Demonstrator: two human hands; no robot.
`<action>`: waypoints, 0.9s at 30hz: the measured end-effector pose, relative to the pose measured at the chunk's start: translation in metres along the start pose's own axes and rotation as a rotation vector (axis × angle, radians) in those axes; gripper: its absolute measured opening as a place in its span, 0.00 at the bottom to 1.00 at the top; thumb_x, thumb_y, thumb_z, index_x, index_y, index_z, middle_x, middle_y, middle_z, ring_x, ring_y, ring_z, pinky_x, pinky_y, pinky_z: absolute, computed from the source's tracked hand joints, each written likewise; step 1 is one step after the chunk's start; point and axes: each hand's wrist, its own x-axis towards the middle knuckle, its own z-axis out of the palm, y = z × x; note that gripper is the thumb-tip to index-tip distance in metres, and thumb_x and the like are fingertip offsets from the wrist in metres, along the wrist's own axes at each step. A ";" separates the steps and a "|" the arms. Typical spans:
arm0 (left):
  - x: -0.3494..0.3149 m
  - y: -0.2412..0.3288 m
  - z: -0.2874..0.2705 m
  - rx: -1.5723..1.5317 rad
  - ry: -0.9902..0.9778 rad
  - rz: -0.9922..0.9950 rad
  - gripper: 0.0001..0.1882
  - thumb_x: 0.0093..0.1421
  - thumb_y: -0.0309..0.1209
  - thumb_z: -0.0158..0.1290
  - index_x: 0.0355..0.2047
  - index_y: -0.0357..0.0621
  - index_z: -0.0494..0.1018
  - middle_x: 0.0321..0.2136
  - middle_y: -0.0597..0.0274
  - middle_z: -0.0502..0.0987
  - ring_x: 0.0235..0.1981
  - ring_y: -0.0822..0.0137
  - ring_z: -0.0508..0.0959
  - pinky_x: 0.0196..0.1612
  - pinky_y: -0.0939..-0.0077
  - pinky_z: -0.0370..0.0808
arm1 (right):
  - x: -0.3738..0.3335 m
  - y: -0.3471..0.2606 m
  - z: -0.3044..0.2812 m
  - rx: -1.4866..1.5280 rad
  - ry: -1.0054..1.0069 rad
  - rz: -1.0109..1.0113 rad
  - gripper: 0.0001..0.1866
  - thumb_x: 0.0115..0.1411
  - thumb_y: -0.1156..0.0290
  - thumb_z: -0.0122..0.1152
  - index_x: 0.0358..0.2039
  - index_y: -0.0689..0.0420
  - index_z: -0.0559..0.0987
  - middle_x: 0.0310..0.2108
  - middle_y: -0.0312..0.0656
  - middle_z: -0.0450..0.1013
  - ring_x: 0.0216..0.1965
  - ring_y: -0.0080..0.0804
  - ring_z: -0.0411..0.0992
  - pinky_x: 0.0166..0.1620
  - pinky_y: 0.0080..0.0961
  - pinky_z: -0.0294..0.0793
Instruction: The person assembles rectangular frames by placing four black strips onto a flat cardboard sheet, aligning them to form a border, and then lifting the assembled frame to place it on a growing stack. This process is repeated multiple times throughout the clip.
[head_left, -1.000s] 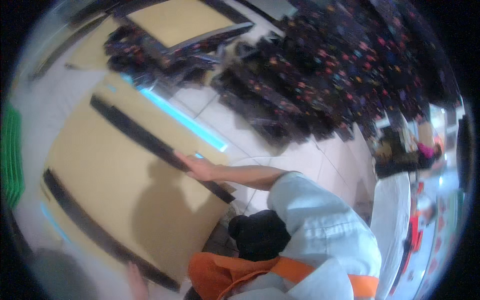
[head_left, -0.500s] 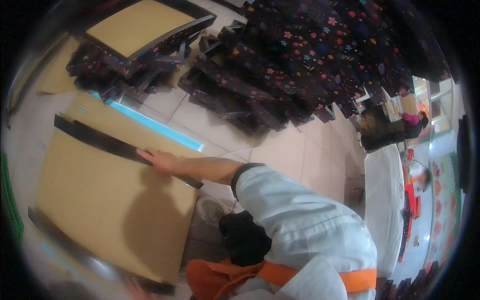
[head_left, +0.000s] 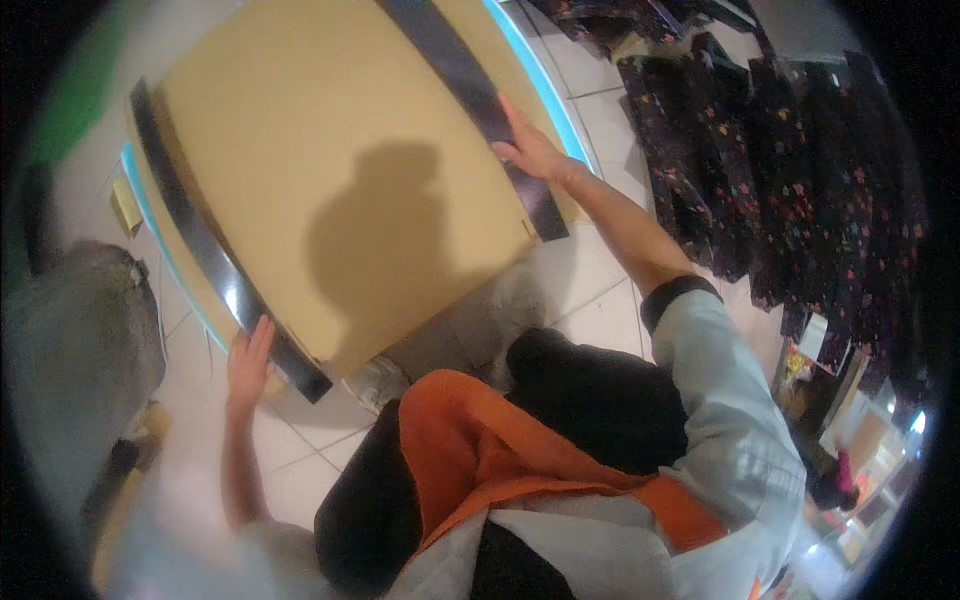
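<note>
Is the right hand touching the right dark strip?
Touching. In the head view, the right hand lays its thumb across the right dark strip, no gap visible.

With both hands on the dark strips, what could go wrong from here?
1. The left grip touches the left dark strip toward its near end, so the far end might lift or shift.
2. The right grip is on the right dark strip; uneven pressure between sides could skew the tan board.
3. Dark floral pieces stand beyond the right forearm; a wide outward swing might knock them.
</note>
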 end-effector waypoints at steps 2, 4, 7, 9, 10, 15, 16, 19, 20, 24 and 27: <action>-0.004 -0.001 0.022 0.153 0.107 -0.033 0.40 0.38 0.18 0.56 0.55 0.46 0.58 0.58 0.63 0.55 0.50 0.48 0.63 0.51 0.59 0.62 | 0.001 0.001 -0.002 -0.044 -0.014 0.019 0.42 0.54 0.68 0.54 0.61 0.61 0.39 0.61 0.56 0.41 0.63 0.45 0.41 0.62 0.33 0.42; 0.001 0.016 0.013 0.091 0.150 -0.037 0.38 0.40 0.17 0.53 0.55 0.46 0.59 0.57 0.63 0.58 0.49 0.48 0.64 0.51 0.59 0.63 | -0.004 0.007 -0.005 -0.052 -0.007 0.021 0.42 0.55 0.68 0.53 0.61 0.61 0.38 0.62 0.56 0.40 0.63 0.44 0.40 0.62 0.32 0.41; 0.001 0.013 0.009 0.041 0.247 0.044 0.35 0.42 0.17 0.51 0.54 0.46 0.60 0.52 0.61 0.64 0.44 0.51 0.67 0.48 0.60 0.64 | -0.004 0.012 -0.006 -0.028 0.005 -0.001 0.42 0.55 0.68 0.53 0.61 0.61 0.38 0.61 0.57 0.41 0.63 0.46 0.41 0.62 0.32 0.43; 0.000 -0.004 0.011 -0.064 0.255 0.091 0.33 0.44 0.19 0.51 0.54 0.46 0.61 0.49 0.60 0.68 0.40 0.53 0.69 0.46 0.61 0.64 | -0.005 0.015 -0.005 -0.008 0.015 -0.009 0.43 0.53 0.68 0.55 0.61 0.60 0.39 0.59 0.59 0.45 0.61 0.50 0.45 0.61 0.34 0.47; 0.004 0.000 0.012 -0.263 0.309 -0.008 0.29 0.44 0.22 0.52 0.50 0.45 0.64 0.41 0.60 0.72 0.36 0.56 0.69 0.43 0.65 0.63 | -0.007 0.015 -0.004 -0.020 0.019 -0.009 0.42 0.54 0.69 0.55 0.61 0.60 0.39 0.59 0.59 0.45 0.61 0.50 0.45 0.61 0.34 0.47; 0.030 0.043 -0.010 0.140 0.421 -0.061 0.21 0.47 0.28 0.52 0.44 0.44 0.67 0.37 0.61 0.72 0.35 0.59 0.69 0.41 0.66 0.62 | -0.010 -0.004 0.002 -0.140 0.129 -0.071 0.35 0.56 0.72 0.52 0.60 0.57 0.47 0.59 0.57 0.46 0.61 0.50 0.47 0.60 0.33 0.50; 0.031 0.055 -0.014 0.170 0.411 -0.094 0.21 0.47 0.29 0.52 0.45 0.44 0.67 0.36 0.62 0.72 0.35 0.59 0.69 0.41 0.66 0.62 | -0.017 -0.010 0.003 -0.153 0.141 -0.077 0.32 0.56 0.73 0.51 0.58 0.56 0.50 0.59 0.55 0.47 0.60 0.49 0.49 0.59 0.33 0.53; 0.044 0.072 -0.014 0.225 0.485 -0.179 0.21 0.50 0.32 0.52 0.46 0.47 0.66 0.31 0.64 0.71 0.32 0.60 0.68 0.39 0.67 0.62 | -0.046 -0.016 -0.008 -0.181 0.122 -0.118 0.25 0.56 0.78 0.49 0.55 0.54 0.59 0.59 0.50 0.50 0.58 0.45 0.54 0.56 0.30 0.60; 0.048 0.073 -0.014 0.233 0.489 -0.215 0.21 0.50 0.33 0.52 0.46 0.48 0.66 0.30 0.64 0.71 0.32 0.61 0.68 0.38 0.67 0.62 | -0.057 -0.013 -0.014 -0.179 0.085 -0.152 0.24 0.55 0.79 0.48 0.53 0.54 0.61 0.59 0.48 0.51 0.57 0.44 0.56 0.55 0.30 0.62; 0.061 0.078 -0.010 0.393 0.481 -0.127 0.21 0.51 0.35 0.52 0.46 0.46 0.66 0.27 0.65 0.70 0.29 0.63 0.67 0.36 0.68 0.63 | -0.088 -0.008 -0.032 -0.282 -0.181 -0.196 0.26 0.51 0.84 0.48 0.52 0.53 0.63 0.58 0.43 0.54 0.56 0.42 0.58 0.56 0.28 0.63; 0.068 0.081 -0.004 0.436 0.445 -0.124 0.21 0.51 0.35 0.51 0.46 0.46 0.66 0.28 0.65 0.71 0.32 0.65 0.69 0.37 0.68 0.64 | -0.096 -0.010 -0.027 -0.689 -0.366 -0.286 0.31 0.47 0.84 0.49 0.54 0.50 0.62 0.59 0.39 0.53 0.59 0.44 0.51 0.61 0.30 0.55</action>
